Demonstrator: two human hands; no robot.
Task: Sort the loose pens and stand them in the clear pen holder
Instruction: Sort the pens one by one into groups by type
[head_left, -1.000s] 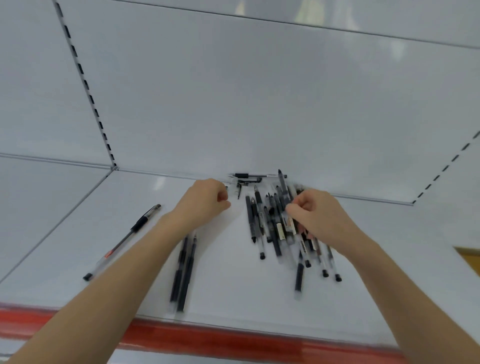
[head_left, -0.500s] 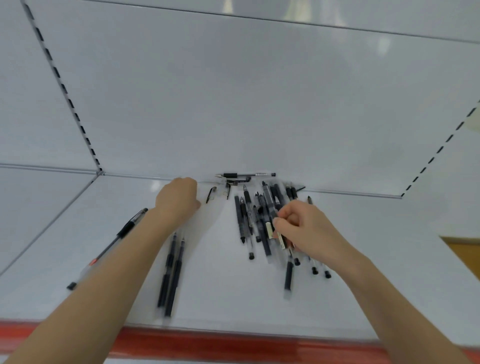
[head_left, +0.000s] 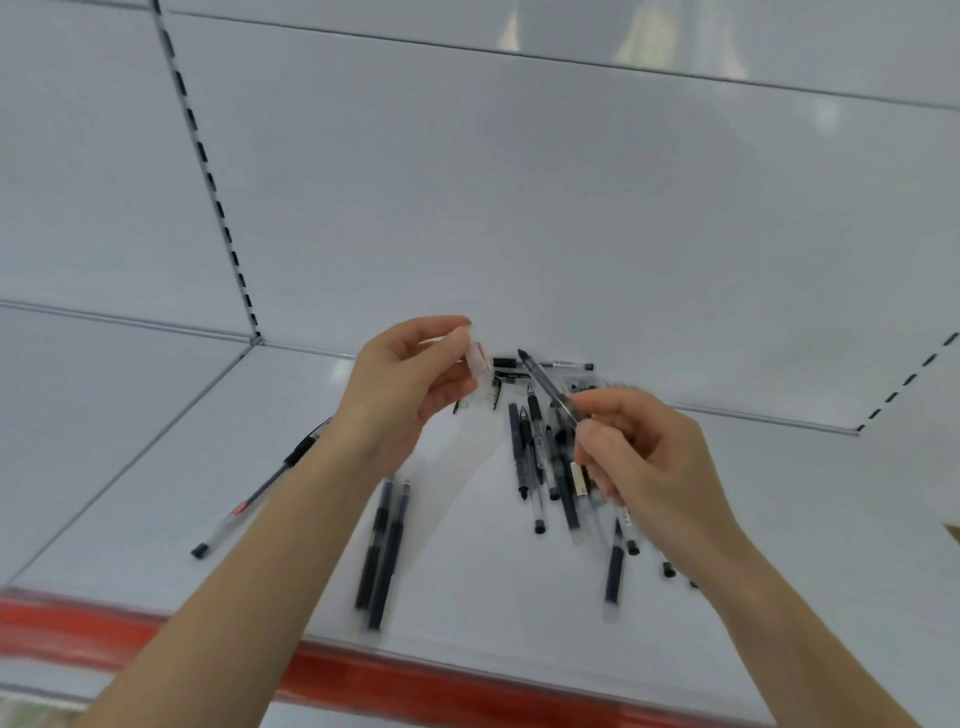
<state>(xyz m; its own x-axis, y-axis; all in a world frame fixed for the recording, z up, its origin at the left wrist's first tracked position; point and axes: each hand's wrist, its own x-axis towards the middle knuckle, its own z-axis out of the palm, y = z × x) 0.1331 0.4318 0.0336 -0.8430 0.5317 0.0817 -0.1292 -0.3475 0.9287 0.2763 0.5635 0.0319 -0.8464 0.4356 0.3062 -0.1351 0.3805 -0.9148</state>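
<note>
Across the white shelf (head_left: 493, 597), behind its red front strip (head_left: 415, 680), the loose pens lie in three lots. The biggest is the pile of pens (head_left: 540, 467) right of centre, crossed over one another, most with their tips toward the back panel. A pair of dark pens (head_left: 382, 551) lies side by side near the front, and a single clear pen (head_left: 249, 504) lies well apart to the left. No clear pen holder is in view.

Over the pile, the right hand (head_left: 644, 467) has its fingers (head_left: 608, 410) curled round the barrel of a raised pen (head_left: 545, 382), tip aimed up and left. The left hand (head_left: 405, 395) pinches a small clear piece (head_left: 478, 358), probably a cap, just beside that tip.

These pens look light, stiff and smooth, likely to roll or slip, so mid-barrel or the rubber grip is the surest hold. The cap is tiny and needs a fingertip pinch.
</note>
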